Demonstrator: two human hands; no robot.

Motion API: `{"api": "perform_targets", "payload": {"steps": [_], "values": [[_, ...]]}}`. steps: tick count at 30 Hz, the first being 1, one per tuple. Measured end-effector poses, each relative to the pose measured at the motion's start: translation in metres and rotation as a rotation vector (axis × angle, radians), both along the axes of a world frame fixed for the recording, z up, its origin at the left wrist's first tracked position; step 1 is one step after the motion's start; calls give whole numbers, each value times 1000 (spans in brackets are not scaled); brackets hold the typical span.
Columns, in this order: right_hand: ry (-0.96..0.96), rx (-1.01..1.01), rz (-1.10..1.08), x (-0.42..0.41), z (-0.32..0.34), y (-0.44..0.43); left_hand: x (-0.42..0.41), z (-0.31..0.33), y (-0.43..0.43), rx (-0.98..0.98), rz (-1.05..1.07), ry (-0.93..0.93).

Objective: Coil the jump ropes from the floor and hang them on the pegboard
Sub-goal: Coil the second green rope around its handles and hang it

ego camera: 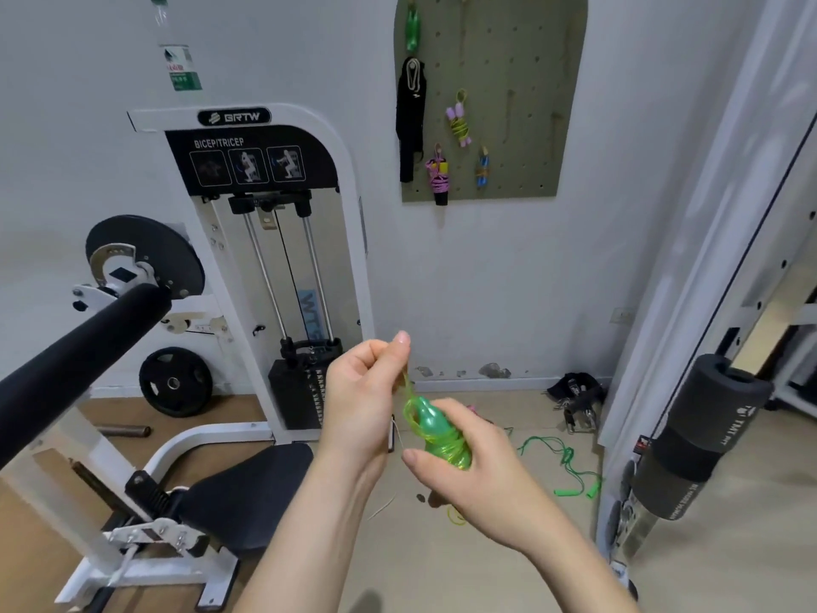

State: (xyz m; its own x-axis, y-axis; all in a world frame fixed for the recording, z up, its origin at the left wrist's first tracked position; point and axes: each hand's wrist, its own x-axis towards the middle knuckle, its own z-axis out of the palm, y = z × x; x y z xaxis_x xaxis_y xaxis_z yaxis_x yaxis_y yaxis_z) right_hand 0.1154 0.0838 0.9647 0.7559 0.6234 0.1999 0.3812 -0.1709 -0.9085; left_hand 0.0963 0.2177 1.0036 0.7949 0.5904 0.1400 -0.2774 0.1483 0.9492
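My right hand (475,473) grips a translucent green jump rope (437,429), its cord wound around the handles. My left hand (362,391) pinches a loop of that cord just above the bundle. On the wall above hangs an olive pegboard (530,104) carrying coiled ropes: a green one (412,28), a purple and yellow one (460,119), a pink and black one (437,174) and a blue one (482,165). Another green jump rope (566,468) lies uncoiled on the floor to the right of my hands.
A white bicep/tricep machine (265,258) with a black seat (247,488) and padded arm (75,360) fills the left. A black garment (411,121) hangs on the pegboard. Straps and clips (574,398) lie by the wall. A padded rack post (698,444) stands at the right.
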Motion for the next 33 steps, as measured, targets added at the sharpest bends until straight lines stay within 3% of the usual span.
{"api": "perform_targets", "payload": {"steps": [3, 5, 8, 9, 12, 14, 16, 19, 23, 28, 33], "values": [[-482, -294, -160, 31, 3, 3, 33, -4, 11, -363, -49, -5], [-500, -318, -167, 53, 5, 7, 56, -8, 17, -503, -72, 17], [-325, -175, -94, 92, -6, 10, 93, -15, 24, -447, -102, 45], [-153, -97, -39, 107, -10, 10, 105, -18, 26, -365, -102, 52], [624, 209, 295, 160, -25, 12, 150, -25, 27, -154, -108, 74], [863, 327, 412, 197, -35, 13, 183, -24, 24, -75, -160, 112], [807, 280, 375, 231, -38, 11, 216, -24, 20, 20, -167, 168], [461, 128, 188, 280, -35, 8, 259, -29, 18, 125, -161, 170], [347, 190, 92, 323, -38, 19, 303, -37, 15, 200, -139, 143], [592, 371, -67, 374, -38, 27, 361, -52, 21, 108, -248, 203], [739, 399, -132, 422, -40, 37, 422, -72, 30, -90, -300, 247]]}}
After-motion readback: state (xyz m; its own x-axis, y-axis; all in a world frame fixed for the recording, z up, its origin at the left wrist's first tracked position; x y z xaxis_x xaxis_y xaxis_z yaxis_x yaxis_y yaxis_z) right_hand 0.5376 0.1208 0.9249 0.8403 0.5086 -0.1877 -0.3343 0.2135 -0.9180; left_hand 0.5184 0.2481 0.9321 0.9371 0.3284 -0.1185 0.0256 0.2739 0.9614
